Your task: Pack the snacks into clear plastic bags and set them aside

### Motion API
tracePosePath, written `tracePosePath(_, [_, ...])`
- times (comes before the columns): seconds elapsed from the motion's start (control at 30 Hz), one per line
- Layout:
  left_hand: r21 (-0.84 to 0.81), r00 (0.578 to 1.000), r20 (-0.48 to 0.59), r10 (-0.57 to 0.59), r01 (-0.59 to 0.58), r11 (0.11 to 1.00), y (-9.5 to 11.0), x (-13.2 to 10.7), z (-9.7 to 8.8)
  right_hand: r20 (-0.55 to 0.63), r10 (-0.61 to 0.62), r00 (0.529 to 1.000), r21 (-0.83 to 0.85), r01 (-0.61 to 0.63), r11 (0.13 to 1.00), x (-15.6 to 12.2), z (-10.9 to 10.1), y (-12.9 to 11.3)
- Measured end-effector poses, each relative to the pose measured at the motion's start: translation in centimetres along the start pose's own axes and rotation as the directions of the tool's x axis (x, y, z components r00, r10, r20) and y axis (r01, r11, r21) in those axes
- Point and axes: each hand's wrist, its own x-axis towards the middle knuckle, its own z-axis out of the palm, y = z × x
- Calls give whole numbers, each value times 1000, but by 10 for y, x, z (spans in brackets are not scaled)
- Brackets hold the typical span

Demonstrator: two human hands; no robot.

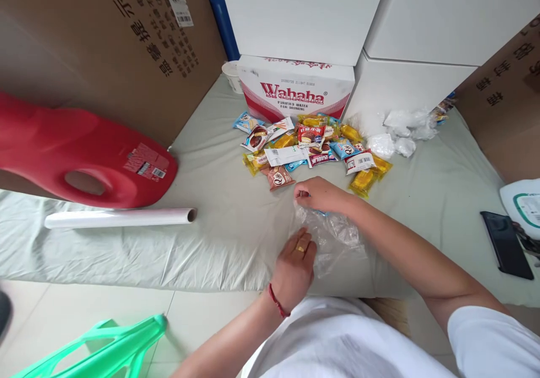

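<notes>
The clear bag (331, 248) lies flattened and crumpled on the pale cloth (223, 198), just right of the lower centre of the frame, with both hands at it. The right hand (314, 193) is curled closed, gripping the bag's upper left edge, while the left hand (295, 260) lies palm down at its left side, fingers bent and close together; whether they pinch the film or only press it, I cannot tell. A bit of blue (323, 213) shows below the right wrist, too small to say whether it is inside the bag. As for progress, the handling of this bag looks unfinished: it is out and in hand, yet limp and neither visibly filled nor visibly fastened. The wrapped snacks (311, 136) sit in a loose heap at the upper centre, in front of the white and red box (295, 88), apart from the bag and untouched by either hand, so none of that heap appears dealt with. Right of the heap is a cluster of clear bundles (382, 144), perhaps bags already handled or still waiting; their contents do not show. The roll (118, 218), left of centre, lies well away from both hands.
</notes>
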Motion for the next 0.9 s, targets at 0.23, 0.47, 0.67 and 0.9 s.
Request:
tracePosePath(0.23, [232, 989, 94, -113, 89, 969, -29, -13, 5, 85, -124, 989, 146, 111, 983, 8, -36, 33])
tracePosePath(0.47, [251, 990, 126, -64, 30, 967, -35, -20, 7, 76, -243, 967, -99, 249, 963, 57, -47, 38])
tracePosePath(0.67, [291, 958, 162, -238, 184, 939, -34, -15, 4, -402, -273, 874, -231, 192, 954, -5, -42, 13])
tracePosePath(0.9, [235, 950, 147, -277, 239, 942, -39, -13, 0, -146, -239, 960, -104, 226, 969, -163, 34, 13])
